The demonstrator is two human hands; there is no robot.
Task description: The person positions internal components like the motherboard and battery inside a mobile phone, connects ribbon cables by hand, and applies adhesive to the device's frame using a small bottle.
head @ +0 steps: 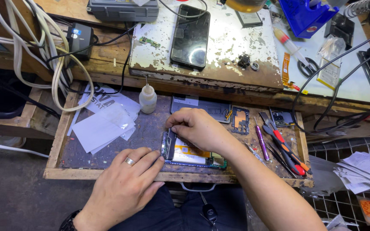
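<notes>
Tight drawer tray, open lane in the middle-left

Bare tray floor (148,128) lies between the white papers (103,124) and the opened phone (193,155); the squeeze bottle (147,99) blocks the back, and screwdrivers (285,147) crowd the right side near the tray wall.

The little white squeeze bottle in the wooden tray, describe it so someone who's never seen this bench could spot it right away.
Start at the shallow wooden tray pulled out below the workbench. Along its back edge, just right of the loose white paper sheets and left of the grey phone back cover, stands the squeeze bottle. It is the only upright thing in the tray: small, translucent white, with a thin needle tip.
</notes>
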